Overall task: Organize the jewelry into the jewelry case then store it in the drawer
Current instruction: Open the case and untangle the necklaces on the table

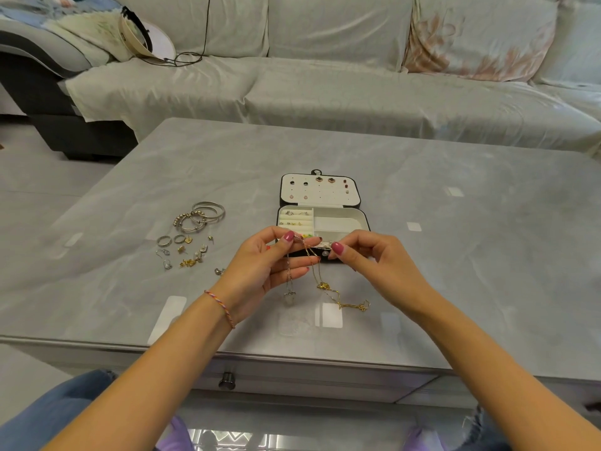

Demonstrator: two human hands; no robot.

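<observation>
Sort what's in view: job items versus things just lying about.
Job: jewelry case, chains pinched by left hand and right hand, bangles, loose earrings, drawer knob.
Lying about: sofa, hat, cable.

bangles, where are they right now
In the head view the bangles lie on the table, left of the open jewelry case, just beyond the loose rings.

Grey marble-look table (455, 190), open jewelry case (363, 219) at centre, bangles (208, 211) to its left, rings (163, 240) and loose earrings (192, 255) just nearer, gold chain end (353, 305) resting on near surface
</observation>
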